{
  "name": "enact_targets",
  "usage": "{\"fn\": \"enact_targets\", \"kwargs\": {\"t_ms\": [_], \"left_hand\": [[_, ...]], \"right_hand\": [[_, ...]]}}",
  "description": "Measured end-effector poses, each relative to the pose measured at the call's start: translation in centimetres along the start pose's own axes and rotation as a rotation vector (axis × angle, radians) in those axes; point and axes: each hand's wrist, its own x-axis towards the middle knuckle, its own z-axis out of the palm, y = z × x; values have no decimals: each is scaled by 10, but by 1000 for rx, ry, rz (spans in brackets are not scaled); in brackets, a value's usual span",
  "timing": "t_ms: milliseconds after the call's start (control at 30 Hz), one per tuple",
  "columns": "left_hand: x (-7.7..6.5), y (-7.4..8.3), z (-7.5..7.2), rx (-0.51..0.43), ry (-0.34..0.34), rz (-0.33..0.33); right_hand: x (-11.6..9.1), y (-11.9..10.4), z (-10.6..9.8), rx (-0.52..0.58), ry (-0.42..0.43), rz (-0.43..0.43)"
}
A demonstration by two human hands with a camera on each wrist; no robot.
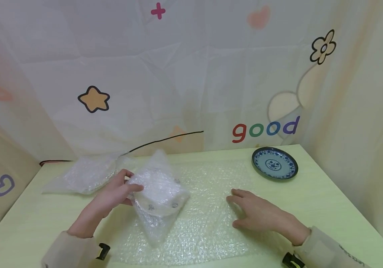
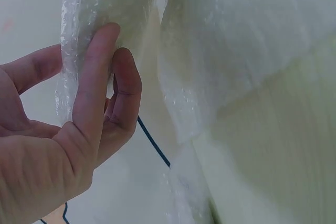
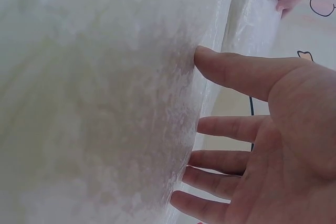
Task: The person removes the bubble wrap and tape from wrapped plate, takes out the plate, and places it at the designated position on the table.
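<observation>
My left hand grips the left edge of a plate wrapped in bubble wrap, thumb on the near face and fingers behind. Small dark motifs and a pale curved rim show through the wrapping, whose pointed corners stick out above and below. In the left wrist view the left hand pinches the wrapping's edge. A large bubble wrap sheet lies flat underneath. Over its right part my right hand is spread, fingers apart and pointing left. The right wrist view has the right hand's fingertips right at the sheet.
Back right on the table lies a blue-and-white patterned plate with a dark rim. Another bubble-wrapped bundle rests at the back left, beyond the left hand. A printed cloth hangs along the table's back edge and sides.
</observation>
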Motion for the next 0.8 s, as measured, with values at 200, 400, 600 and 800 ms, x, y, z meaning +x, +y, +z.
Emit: {"fn": "enact_targets", "kwargs": {"t_ms": [200, 400, 600, 800], "left_hand": [[1, 6, 16, -25, -36, 15], [3, 10, 30, -43, -57, 9], [6, 11, 41, -83, -90, 4], [10, 12, 54, -123, -115, -6]], "right_hand": [[1, 1, 1, 4, -2, 5], [1, 1, 1, 6, -3, 9], [1, 2, 1, 0, -2, 1], [0, 2, 0, -5, 10, -11]]}}
